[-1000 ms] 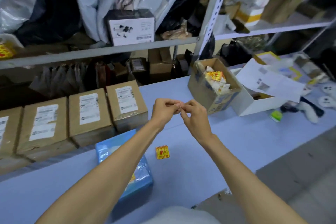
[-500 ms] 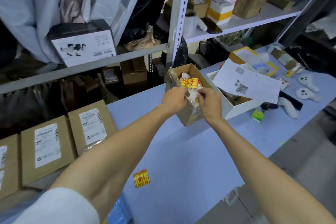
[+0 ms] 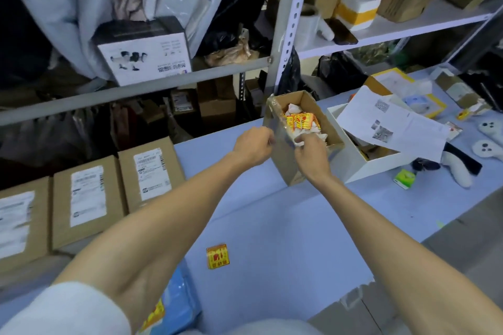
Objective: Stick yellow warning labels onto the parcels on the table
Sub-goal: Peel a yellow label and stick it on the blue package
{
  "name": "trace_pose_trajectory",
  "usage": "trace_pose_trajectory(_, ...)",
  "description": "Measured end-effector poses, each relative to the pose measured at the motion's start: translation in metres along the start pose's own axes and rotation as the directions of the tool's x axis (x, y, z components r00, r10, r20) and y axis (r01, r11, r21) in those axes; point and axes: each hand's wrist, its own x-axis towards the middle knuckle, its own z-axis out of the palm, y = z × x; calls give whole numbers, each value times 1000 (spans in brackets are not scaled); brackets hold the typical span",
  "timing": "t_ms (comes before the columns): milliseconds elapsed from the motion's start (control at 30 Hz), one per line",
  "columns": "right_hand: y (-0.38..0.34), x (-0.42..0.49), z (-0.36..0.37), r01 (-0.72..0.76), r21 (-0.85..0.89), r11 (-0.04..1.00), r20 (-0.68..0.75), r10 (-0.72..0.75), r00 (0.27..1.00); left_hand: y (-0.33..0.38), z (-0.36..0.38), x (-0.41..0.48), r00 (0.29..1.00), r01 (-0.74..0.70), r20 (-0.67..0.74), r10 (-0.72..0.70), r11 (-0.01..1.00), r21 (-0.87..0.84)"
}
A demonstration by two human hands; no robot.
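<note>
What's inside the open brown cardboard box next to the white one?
Yellow-and-red warning labels among crumpled white paper scraps. The right hand covers the near corner; the bottom is hidden.

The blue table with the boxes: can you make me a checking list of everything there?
Surface: light blue table.
Job's things: three brown parcels in a row, left; blue parcel at near edge, yellow sticker on it; loose label on the table; open carton holding more labels.
Clutter: white box, papers, plush toys, right.
Hands: left hand curled beside carton wall; right hand at its rim; grips unclear.
Cables: nothing seen.
Surroundings: metal shelving with boxes and bags.
</note>
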Motion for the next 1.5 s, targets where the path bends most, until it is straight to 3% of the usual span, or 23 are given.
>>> trace_pose_trajectory(167,-59,-43,43,156,16,988,255,-154,954,-54,-3,-74,984,158,-79,-162,986,-50)
trace_pose_trajectory(400,-121,-131,108,373,65,926,552,-345,759,-133,10,-207,862,484,-74,-501,858,-169)
trace_pose_trajectory(567,-141,-171,133,450,88,889,611,-405,681,-158,28,-279,756,604,-81,-649,740,-295)
trace_pose_trajectory(700,-146,-197,145,470,107,876,619,-429,658,-169,46,-318,668,659,-145,-730,670,-343)
trace_pose_trajectory(800,-144,-212,150,438,157,885,605,-437,666,-170,58,-341,599,656,-107,-794,563,-502)
trace_pose_trajectory(933,-134,-232,152,323,215,922,597,-386,704,-165,70,-363,627,561,-79,-775,519,-646)
trace_pose_trajectory(1033,-126,-246,155,299,173,938,644,-337,687,-164,75,-371,635,489,-92,-767,491,-722)
trace_pose_trajectory(1167,-121,-261,153,196,207,959,689,-285,667,-157,80,-378,627,503,15,-779,389,-772)
trace_pose_trajectory(1333,-121,-268,147,45,314,948,671,-255,696,-154,75,-379,636,495,28,-771,380,-781)
trace_pose_trajectory(1500,-113,-260,128,-39,375,926,641,-228,733,-143,67,-370,695,463,48,-718,395,-793)
